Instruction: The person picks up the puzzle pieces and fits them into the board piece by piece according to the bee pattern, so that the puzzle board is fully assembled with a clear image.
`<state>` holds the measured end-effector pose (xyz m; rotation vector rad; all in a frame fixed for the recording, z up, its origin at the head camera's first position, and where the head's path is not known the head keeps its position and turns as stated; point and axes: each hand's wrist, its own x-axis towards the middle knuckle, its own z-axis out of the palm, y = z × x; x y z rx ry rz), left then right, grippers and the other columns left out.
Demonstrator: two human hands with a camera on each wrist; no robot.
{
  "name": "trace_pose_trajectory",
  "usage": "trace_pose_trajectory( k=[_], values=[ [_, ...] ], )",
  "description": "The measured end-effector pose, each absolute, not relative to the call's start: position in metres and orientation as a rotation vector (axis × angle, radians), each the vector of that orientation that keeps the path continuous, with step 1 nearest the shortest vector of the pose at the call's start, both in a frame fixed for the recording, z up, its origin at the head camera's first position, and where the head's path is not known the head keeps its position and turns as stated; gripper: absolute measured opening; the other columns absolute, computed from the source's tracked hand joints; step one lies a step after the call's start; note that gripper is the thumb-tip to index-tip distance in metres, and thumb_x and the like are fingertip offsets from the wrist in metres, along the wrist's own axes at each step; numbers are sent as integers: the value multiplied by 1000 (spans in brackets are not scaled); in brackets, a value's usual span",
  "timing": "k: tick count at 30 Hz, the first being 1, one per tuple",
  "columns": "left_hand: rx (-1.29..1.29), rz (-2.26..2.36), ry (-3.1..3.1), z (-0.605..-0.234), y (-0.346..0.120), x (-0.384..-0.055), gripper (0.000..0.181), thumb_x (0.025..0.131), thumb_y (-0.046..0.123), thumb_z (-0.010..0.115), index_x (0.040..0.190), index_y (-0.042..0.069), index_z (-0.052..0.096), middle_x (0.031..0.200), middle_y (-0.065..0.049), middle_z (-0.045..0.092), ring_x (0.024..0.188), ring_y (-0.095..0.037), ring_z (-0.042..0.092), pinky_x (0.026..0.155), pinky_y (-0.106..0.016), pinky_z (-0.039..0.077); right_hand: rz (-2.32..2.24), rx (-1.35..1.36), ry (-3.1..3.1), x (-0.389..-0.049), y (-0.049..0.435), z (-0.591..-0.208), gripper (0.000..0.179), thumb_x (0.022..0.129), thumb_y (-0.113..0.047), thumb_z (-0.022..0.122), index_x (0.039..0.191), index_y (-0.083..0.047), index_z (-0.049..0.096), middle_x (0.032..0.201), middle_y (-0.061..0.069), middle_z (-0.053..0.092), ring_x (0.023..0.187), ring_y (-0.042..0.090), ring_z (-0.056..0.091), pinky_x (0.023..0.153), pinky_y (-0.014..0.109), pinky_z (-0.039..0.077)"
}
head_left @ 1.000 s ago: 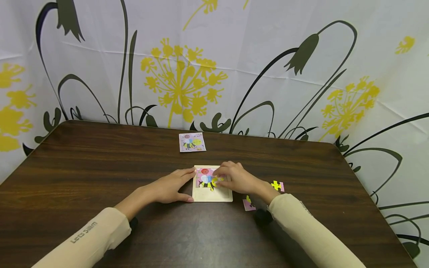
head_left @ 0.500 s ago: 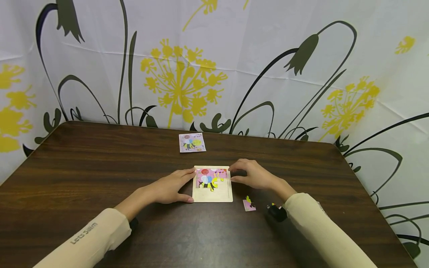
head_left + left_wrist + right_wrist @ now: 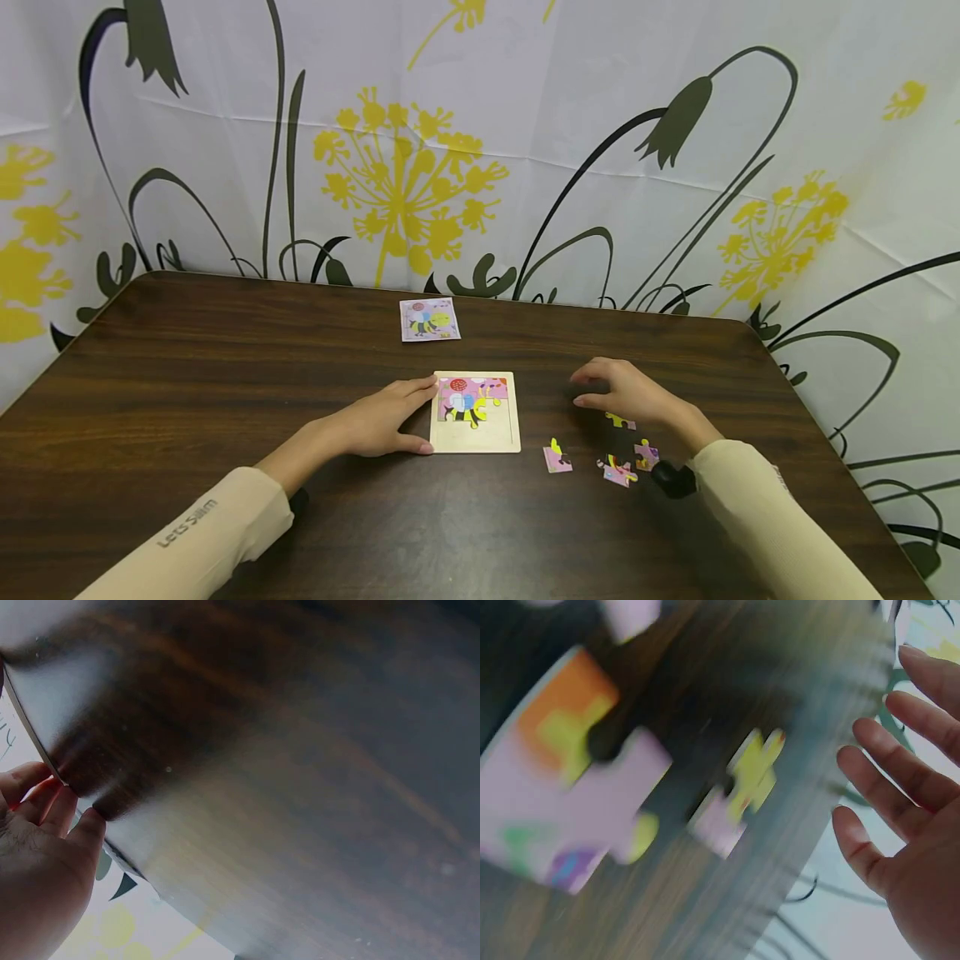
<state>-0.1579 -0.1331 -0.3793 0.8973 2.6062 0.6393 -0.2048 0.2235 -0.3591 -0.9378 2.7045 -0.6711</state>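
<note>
My left hand (image 3: pixel 378 417) rests with its fingers extended against the left edge of a square wooden puzzle board (image 3: pixel 495 440). Several joined pieces fill the board's upper part with a bee picture (image 3: pixel 467 402); bare wood shows below and at the right. To the right of the board, my right hand (image 3: pixel 626 390) hovers over the table with relaxed, spread fingers and nothing in them. Loose jigsaw pieces lie near it: a yellow one (image 3: pixel 621 422) partly under the hand, a pink one with orange (image 3: pixel 618 472), one by the wrist (image 3: pixel 647 456), and one closer to the board (image 3: pixel 557 457).
A square picture card (image 3: pixel 430 319) with the same bee lies behind the board. The dark wooden table (image 3: pixel 225 358) ends at a white flower-patterned curtain (image 3: pixel 570 125). A black wrist device (image 3: pixel 673 481) sits under the right sleeve.
My right hand has moved away from the board to the right, uncovering the bee picture's upper right part and loose pieces on the table. The left hand has stayed at the board's edge.
</note>
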Motion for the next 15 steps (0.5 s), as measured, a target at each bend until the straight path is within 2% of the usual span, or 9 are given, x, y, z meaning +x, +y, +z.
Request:
trace_pose_trajectory(
  k=[15],
  values=[
    [883,636,2605,-380,-133,-159,79,82,37,67,140,-3,30,147,-17,23,131,-35,24,102,-49,25,-605,-795,2760,-194,284,-366,21,78,-14,72,96,-5,65,93,2,60,85,20,56,73,39,46]
  ],
)
